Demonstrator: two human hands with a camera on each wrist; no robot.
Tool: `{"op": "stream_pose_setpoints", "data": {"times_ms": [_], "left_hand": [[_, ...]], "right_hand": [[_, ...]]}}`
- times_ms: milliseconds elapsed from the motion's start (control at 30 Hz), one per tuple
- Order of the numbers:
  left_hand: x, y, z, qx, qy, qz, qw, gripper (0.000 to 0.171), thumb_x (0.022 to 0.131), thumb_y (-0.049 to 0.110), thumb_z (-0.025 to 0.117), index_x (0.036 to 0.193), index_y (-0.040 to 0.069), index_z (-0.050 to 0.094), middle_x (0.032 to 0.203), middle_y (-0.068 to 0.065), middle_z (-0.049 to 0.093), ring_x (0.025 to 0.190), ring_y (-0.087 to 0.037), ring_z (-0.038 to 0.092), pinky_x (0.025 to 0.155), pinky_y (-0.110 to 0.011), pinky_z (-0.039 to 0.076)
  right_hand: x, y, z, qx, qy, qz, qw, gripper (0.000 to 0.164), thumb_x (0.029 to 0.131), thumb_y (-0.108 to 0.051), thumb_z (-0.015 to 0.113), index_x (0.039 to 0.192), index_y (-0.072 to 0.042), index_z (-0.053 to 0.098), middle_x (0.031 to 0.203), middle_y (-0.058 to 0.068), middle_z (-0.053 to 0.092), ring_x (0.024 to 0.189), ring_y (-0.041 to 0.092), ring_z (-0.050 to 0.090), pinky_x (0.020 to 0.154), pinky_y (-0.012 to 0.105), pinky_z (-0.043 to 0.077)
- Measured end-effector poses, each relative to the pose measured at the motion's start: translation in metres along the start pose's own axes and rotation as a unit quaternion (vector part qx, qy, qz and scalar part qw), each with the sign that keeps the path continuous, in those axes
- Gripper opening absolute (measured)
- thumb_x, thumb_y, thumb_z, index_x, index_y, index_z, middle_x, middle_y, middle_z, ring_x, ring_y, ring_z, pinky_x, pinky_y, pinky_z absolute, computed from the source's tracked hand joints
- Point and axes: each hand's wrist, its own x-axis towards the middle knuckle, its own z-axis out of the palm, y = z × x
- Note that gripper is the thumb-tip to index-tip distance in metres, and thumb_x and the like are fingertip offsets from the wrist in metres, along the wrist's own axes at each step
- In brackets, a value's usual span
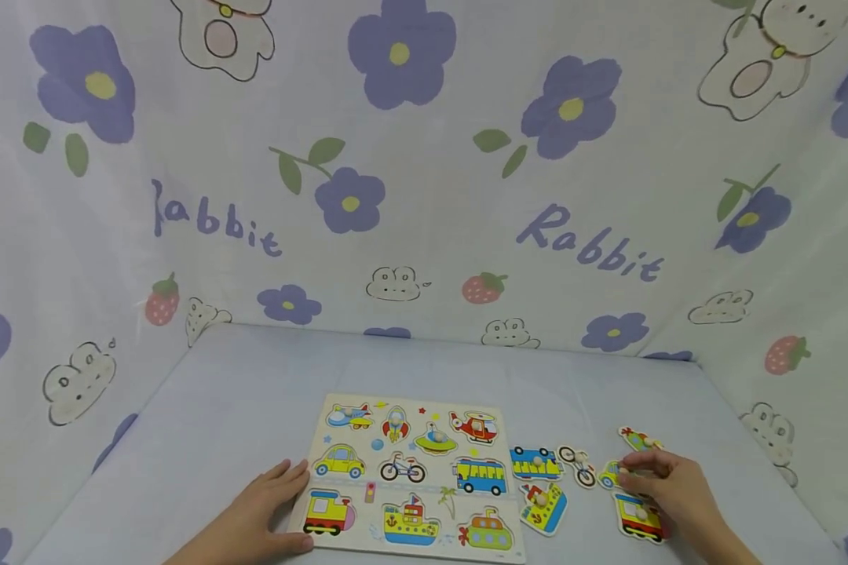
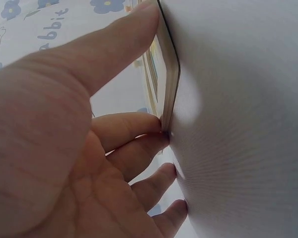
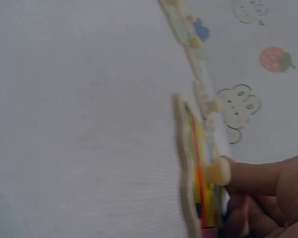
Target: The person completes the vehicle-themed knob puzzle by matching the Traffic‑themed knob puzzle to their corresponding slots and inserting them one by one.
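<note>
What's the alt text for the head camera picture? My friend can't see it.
A person's right hand is near a loose car piece, train piece, submarine piece, bicycle piece, bus piece and ship piece. The left hand touches the left edge of a wooden vehicle puzzle board on a table. Behind, a cloth shows purple flowers, rabbits and strawberries.

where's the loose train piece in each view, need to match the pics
Head: the loose train piece is lower right, beside the right hand.
Left wrist: not in it.
Right wrist: low, right of centre, nearly edge-on, its knob facing right.
Shared landmark: the printed cloth backdrop, in all three.
</note>
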Motion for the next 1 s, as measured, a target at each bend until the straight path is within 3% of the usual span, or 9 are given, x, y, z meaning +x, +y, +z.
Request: {"op": "stream_pose_setpoints", "data": {"times_ms": [300, 767, 1000], "left_hand": [[0.0019, -0.006, 0.0036, -0.019, -0.002, 0.03, 0.9994, 0.098, 0.071, 0.052, 0.083, 0.147, 0.003, 0.044, 0.155, -0.01, 0.036, 0.144, -0.041, 0.017, 0.108, -0.066, 0.02], [0.0011, -0.0046, 0.0013, -0.033, -0.007, 0.013, 0.9994, 0.098, 0.07, 0.047, 0.085, 0.147, 0.002, 0.044, 0.155, -0.011, 0.035, 0.143, -0.043, 0.016, 0.108, -0.067, 0.018], [0.0016, -0.0023, 0.0006, -0.028, -0.008, -0.019, 0.9994, 0.099, 0.069, 0.048, 0.086, 0.148, 0.006, 0.045, 0.156, -0.007, 0.035, 0.144, -0.04, 0.016, 0.107, -0.067, 0.021]], "right_hand": [[0.0005, -0.0066, -0.0085, 0.015, -0.019, 0.012, 1.0, 0.04, 0.069, -0.022, 0.091, 0.098, -0.003, 0.073, 0.092, 0.005, 0.072, 0.08, 0.019, 0.06, 0.062, 0.03, 0.052], [0.005, -0.007, -0.0042, 0.008, -0.018, 0.014, 1.0, 0.041, 0.067, -0.023, 0.092, 0.098, -0.004, 0.074, 0.091, 0.006, 0.073, 0.081, 0.02, 0.061, 0.063, 0.03, 0.051], [0.0039, -0.007, -0.0053, 0.018, -0.017, 0.017, 1.0, 0.04, 0.067, -0.022, 0.093, 0.097, -0.003, 0.074, 0.092, 0.006, 0.073, 0.081, 0.018, 0.063, 0.063, 0.029, 0.053]]}}
